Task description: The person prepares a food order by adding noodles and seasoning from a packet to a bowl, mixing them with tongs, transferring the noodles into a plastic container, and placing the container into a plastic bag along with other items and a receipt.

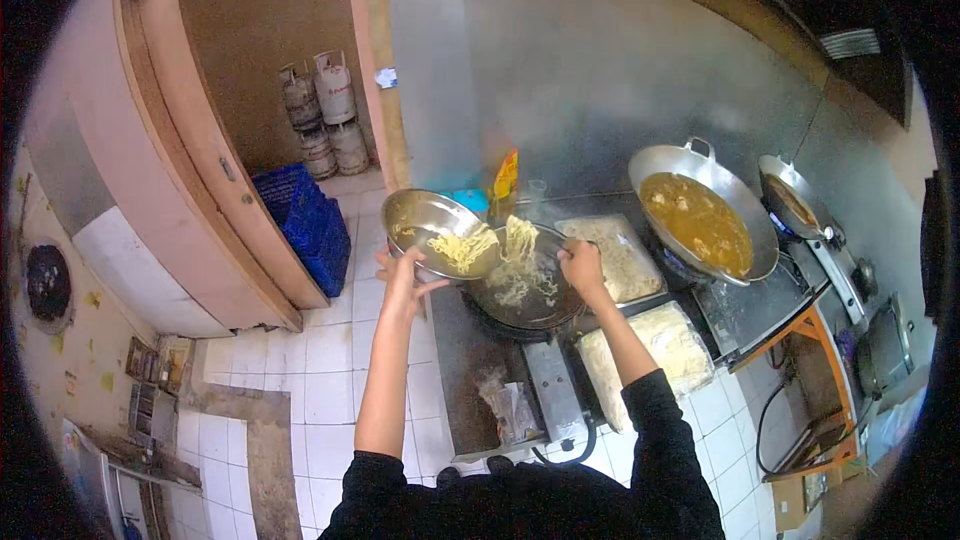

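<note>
My left hand (400,278) holds a steel bowl (410,215) tilted over a dark wok of steaming water (490,305) on a stove, its thumb and fingers at the bowl's near side. Pale yellow noodles (460,250) lie in the bowl, and a clump of noodles (520,240) hangs at its right edge above the wok, with more strands in the water. My right hand (582,265) is closed at the wok's right side on a utensil, whose shape I cannot make out.
Two woks with brown oil (690,215) (785,195) stand right. A flat tray (620,255) and a wrapped pale slab (640,355) sit beside the stove. A yellow packet (505,170) stands behind. Gas cylinders (335,100) and blue crates (315,250) are at the doorway left.
</note>
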The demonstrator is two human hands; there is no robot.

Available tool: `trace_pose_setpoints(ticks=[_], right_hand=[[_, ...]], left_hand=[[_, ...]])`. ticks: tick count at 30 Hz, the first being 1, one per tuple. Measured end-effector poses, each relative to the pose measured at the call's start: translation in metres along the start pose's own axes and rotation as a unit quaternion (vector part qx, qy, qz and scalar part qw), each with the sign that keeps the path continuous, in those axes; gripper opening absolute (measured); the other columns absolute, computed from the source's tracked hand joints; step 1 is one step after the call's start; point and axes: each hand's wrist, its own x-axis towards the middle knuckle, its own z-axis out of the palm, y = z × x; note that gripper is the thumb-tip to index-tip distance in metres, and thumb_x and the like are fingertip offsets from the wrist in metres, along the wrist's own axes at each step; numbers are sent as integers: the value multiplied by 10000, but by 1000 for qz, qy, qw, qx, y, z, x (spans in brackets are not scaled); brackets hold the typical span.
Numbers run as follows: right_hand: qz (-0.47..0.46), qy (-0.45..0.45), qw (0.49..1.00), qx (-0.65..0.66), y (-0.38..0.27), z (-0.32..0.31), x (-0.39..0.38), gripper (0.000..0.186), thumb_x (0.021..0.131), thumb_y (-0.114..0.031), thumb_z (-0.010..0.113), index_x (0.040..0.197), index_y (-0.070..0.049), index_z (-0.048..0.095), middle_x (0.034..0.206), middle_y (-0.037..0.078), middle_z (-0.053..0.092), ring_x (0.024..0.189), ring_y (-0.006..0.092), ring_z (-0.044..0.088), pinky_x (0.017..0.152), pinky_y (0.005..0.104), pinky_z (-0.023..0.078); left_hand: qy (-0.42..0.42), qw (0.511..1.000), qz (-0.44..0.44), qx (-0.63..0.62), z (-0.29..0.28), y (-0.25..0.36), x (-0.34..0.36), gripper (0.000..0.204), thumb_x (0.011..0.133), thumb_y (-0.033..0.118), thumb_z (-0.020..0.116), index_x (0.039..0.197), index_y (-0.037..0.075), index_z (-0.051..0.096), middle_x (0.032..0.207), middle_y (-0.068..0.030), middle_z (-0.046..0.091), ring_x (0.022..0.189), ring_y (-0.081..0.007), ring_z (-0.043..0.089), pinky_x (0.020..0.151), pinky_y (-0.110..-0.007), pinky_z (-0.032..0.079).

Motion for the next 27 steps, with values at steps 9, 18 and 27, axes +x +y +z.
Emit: trace_pose_setpoints(ticks=[9,18,27], right_hand=[[-102,26,994,12,-89,-97,55,122,708,-112,590,719,8,570,719,228,578,740,415,559,667,470,453],[-174,-95,959,-201,-130,-74,30,98,689,-73,575,764,-25,618,787,160,618,722,328,627,641,410,511],[-130,-20,928,-348,-95,-135,21,65,692,-94,586,742,-75,624,774,113,621,722,265,632,595,347,513]], left_hand=[[-18,999,-14,36,36,-14,-8,787,662,126,573,1276,51,86,1221,-237,275,1112,-379,417,648,-469,573],[-94,987,-90,-98,34,-37,-14,678,676,93,517,1250,48,158,1184,-202,336,1035,-385,464,674,-508,562],[-45,995,-70,-61,27,1,-34,730,634,93,546,1245,51,149,1248,-239,214,1122,-425,365,648,-503,569]])
